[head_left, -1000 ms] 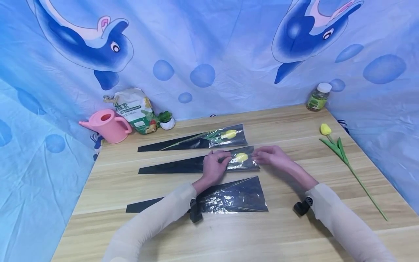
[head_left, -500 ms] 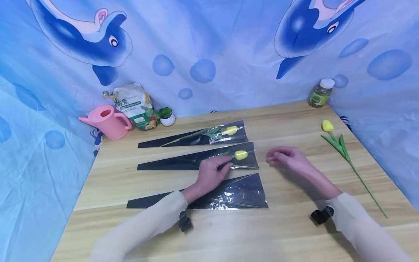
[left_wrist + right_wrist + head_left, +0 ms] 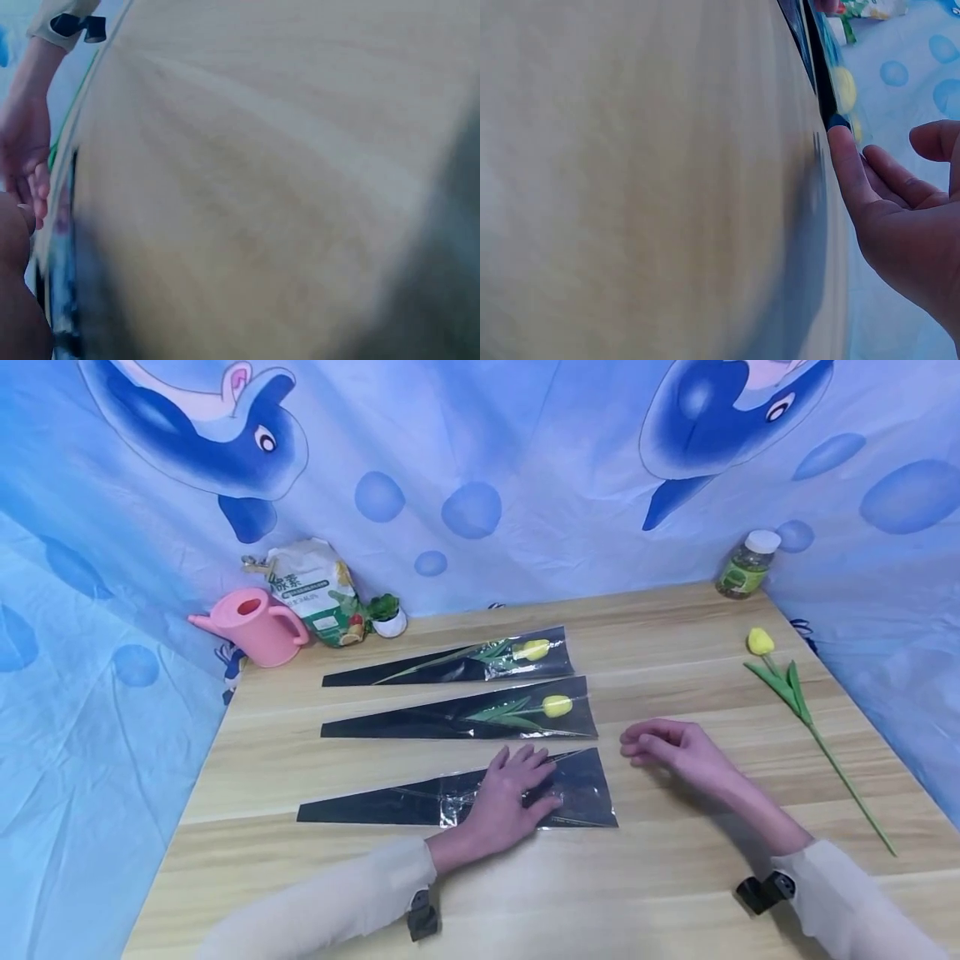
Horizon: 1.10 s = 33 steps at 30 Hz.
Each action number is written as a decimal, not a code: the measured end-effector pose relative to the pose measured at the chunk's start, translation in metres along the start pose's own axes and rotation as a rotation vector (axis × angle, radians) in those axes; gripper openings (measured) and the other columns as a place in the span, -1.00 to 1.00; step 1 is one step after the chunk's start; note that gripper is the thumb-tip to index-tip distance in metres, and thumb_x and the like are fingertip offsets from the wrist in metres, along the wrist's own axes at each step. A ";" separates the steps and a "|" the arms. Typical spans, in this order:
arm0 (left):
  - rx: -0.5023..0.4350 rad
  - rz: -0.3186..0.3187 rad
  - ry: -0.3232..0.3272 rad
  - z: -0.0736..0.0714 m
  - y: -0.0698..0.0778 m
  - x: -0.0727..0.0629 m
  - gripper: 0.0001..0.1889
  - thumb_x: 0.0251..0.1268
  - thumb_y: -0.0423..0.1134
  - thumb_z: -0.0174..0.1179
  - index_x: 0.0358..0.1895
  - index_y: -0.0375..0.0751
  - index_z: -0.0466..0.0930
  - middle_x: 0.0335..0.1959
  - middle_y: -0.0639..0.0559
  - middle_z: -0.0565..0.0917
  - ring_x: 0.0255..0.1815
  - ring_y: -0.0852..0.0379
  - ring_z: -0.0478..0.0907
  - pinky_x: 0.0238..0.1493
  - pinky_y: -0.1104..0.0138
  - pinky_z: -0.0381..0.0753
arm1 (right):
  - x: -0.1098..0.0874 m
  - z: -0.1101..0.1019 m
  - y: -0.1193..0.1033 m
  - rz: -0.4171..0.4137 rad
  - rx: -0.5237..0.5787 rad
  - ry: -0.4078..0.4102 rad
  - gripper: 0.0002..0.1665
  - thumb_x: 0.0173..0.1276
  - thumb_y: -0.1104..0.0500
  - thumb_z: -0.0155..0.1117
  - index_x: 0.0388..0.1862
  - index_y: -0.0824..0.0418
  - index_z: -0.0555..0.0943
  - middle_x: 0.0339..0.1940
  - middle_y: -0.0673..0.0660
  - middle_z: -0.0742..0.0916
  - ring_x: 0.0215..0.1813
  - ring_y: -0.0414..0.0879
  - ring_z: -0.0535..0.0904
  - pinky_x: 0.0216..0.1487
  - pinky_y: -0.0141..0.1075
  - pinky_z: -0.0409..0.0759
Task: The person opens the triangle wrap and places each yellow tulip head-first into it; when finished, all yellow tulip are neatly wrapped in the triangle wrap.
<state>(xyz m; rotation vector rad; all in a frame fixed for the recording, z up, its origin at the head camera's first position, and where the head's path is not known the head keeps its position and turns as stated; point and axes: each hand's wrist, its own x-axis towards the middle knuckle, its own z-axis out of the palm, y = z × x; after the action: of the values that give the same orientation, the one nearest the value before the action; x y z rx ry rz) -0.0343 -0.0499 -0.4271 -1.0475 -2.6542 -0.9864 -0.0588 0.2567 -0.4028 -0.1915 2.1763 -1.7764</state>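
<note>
I saw the left hand (image 3: 510, 802) had left the middle tapered black-and-clear plastic sleeve (image 3: 405, 718) for the matching near sleeve (image 3: 581, 785), its fingers spread over it, gripping nothing; I couldn't tell whether they pressed the film. The right hand (image 3: 678, 752) had drawn slightly nearer, right of the sleeves, fingers loosely bent, holding nothing I could see. Inside the middle sleeve, the yellow tulip with green leaves (image 3: 557, 706) now showed uncovered, bloom toward the wide right end. The near sleeve lay flat and glossy on the pale wood-grain surface (image 3: 675, 885), narrow end left.
</note>
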 end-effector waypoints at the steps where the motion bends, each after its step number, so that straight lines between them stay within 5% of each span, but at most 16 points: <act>1: 0.009 -0.013 -0.004 0.002 0.000 0.000 -0.45 0.21 -0.08 0.42 0.20 -0.32 0.60 0.29 -0.25 0.53 0.39 -0.26 0.36 0.41 -0.25 0.09 | -0.001 0.001 0.001 -0.004 -0.002 -0.004 -0.60 0.56 0.30 0.06 0.19 0.61 0.46 0.01 0.46 0.69 -0.04 0.10 0.73 0.03 -0.26 0.65; 7: 0.040 -0.054 0.003 0.009 -0.002 -0.001 -0.42 0.22 -0.03 0.40 0.23 -0.30 0.59 0.32 -0.22 0.52 0.42 -0.28 0.31 0.40 -0.32 0.00 | -0.005 0.006 0.004 -0.022 0.018 -0.013 -0.60 0.56 0.30 0.06 0.16 0.64 0.46 -0.01 0.49 0.69 -0.06 0.07 0.74 0.01 -0.24 0.66; 19: 0.077 -0.116 -0.039 0.010 -0.003 -0.003 -0.46 0.24 0.00 0.38 0.19 -0.27 0.63 0.30 -0.10 0.54 0.45 -0.16 0.29 0.48 -0.14 0.00 | -0.006 0.009 0.004 0.005 0.017 -0.005 -0.60 0.56 0.29 0.07 0.16 0.63 0.46 0.01 0.47 0.69 -0.01 0.06 0.72 0.02 -0.23 0.66; 33: -0.031 -0.193 0.022 0.012 -0.002 -0.002 -0.58 0.21 -0.12 0.42 0.09 -0.27 0.70 0.19 -0.06 0.63 0.40 -0.12 0.37 0.49 -0.05 0.05 | -0.009 0.010 0.005 0.019 0.016 -0.031 -0.59 0.57 0.27 0.06 0.19 0.59 0.46 0.03 0.44 0.69 -0.01 0.08 0.72 0.03 -0.23 0.65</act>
<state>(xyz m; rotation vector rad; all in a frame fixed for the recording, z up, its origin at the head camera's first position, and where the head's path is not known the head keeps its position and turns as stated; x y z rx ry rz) -0.0327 -0.0441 -0.4383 -0.7920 -2.7704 -1.0696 -0.0471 0.2510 -0.4077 -0.1928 2.1348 -1.7682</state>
